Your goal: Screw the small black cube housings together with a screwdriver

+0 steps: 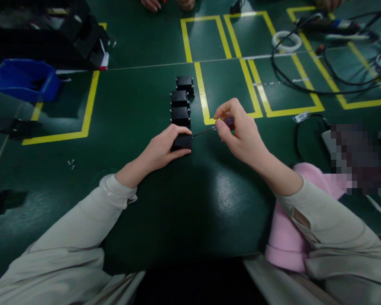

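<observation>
A small black box (183,142) lies on the green table, pinched between the thumb and fingers of my left hand (163,147). My right hand (238,131) grips a screwdriver (229,123) by its dark, see-through handle. The thin shaft points left, and its tip meets the right side of the held box, where a small screw seems to sit. Beyond my left hand, more black boxes of the same kind stand in a row: a near one (180,115), a middle one (179,98) and a far one (184,83). Small shiny screws show at their sides.
A blue bin (25,79) and black equipment stand at the left. Loose screws (71,163) lie left of my hand. Black cables (282,76), a white tape roll (286,41) and a pink cloth (287,237) are at the right. Other people's hands (152,4) show at the far edge.
</observation>
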{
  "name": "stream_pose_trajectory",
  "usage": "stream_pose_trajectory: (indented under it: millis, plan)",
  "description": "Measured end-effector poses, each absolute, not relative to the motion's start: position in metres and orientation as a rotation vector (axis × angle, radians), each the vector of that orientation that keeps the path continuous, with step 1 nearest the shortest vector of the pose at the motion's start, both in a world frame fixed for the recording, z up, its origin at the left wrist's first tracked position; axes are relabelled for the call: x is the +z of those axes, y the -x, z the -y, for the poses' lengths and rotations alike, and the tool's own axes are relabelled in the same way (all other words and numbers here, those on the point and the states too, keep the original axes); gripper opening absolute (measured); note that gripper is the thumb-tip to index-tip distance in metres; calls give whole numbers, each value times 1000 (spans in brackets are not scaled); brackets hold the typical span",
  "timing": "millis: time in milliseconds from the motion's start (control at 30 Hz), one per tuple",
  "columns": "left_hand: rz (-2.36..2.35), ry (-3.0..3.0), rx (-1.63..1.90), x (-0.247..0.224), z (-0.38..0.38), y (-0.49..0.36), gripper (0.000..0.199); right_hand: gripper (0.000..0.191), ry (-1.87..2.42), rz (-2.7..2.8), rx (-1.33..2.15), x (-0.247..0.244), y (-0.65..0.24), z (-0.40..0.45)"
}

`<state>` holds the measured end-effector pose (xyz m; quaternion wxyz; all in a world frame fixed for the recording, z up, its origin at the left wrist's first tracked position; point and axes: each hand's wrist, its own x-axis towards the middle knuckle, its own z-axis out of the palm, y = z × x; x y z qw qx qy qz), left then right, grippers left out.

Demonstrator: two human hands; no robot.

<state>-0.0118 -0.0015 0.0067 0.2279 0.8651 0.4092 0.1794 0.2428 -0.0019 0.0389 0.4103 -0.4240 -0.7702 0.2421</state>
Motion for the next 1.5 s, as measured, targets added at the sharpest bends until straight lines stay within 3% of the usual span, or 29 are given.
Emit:
stream_pose_trajectory:
  millis: [167,400,667,967,1200,1500]
  plan:
    - [-1117,-2395,509,6,1,12,43,19,1078,1951,621,41,-243,3]
    - [-1121,-2393,501,7,1,13,43,12,1056,1925,628,39,-242,3]
    - [-1108,-2401,517,5,1,13,43,27,1095,1915,616,38,-243,2]
    - [-1118,-2394,505,5,0,13,43,27,1131,1893,615,38,-242,2]
    - [-1112,-2400,509,5,0,13,43,9,1068,1928,646,40,-241,4]
    - [-1101,-2401,530,5,1,13,42,17,1086,1971,572,41,-243,3]
